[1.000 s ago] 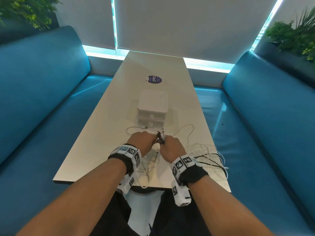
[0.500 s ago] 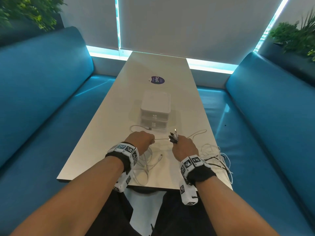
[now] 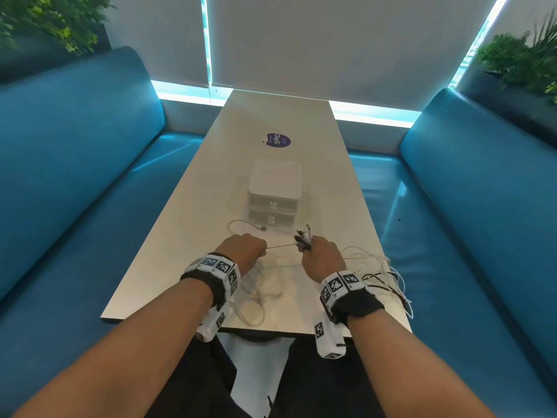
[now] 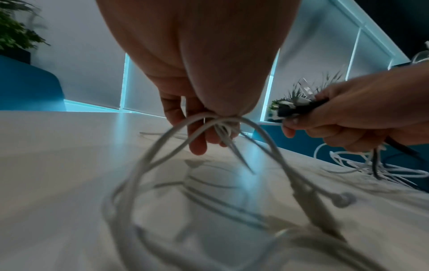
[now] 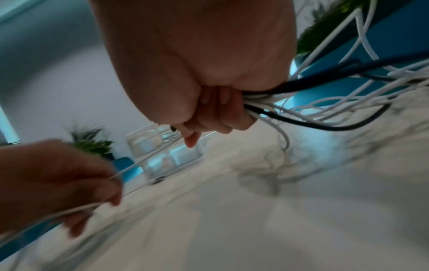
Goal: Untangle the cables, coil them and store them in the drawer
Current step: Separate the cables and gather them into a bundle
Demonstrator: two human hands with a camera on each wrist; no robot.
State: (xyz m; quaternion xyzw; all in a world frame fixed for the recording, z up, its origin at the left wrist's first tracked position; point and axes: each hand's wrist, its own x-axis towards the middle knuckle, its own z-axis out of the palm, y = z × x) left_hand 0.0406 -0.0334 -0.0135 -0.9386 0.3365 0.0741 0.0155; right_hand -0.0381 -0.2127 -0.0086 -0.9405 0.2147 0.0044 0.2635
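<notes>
My left hand grips white cables whose loops hang down onto the table. My right hand grips a bundle of black and white cables, with its plug ends sticking up out of the fist. A thin cable stretches taut between the two hands. Loose white and black cables trail over the table's right edge. More white cable lies near the front edge. The small white drawer unit stands mid-table with both drawers closed.
A white cable end lies just in front of the drawer unit. A round purple sticker sits farther back on the table. Blue sofas flank the table on both sides, with plants behind them.
My hands, close together one second ago, have moved apart, drawing a thin cable taut between them. The right hand shifted right with the plug bundle.
</notes>
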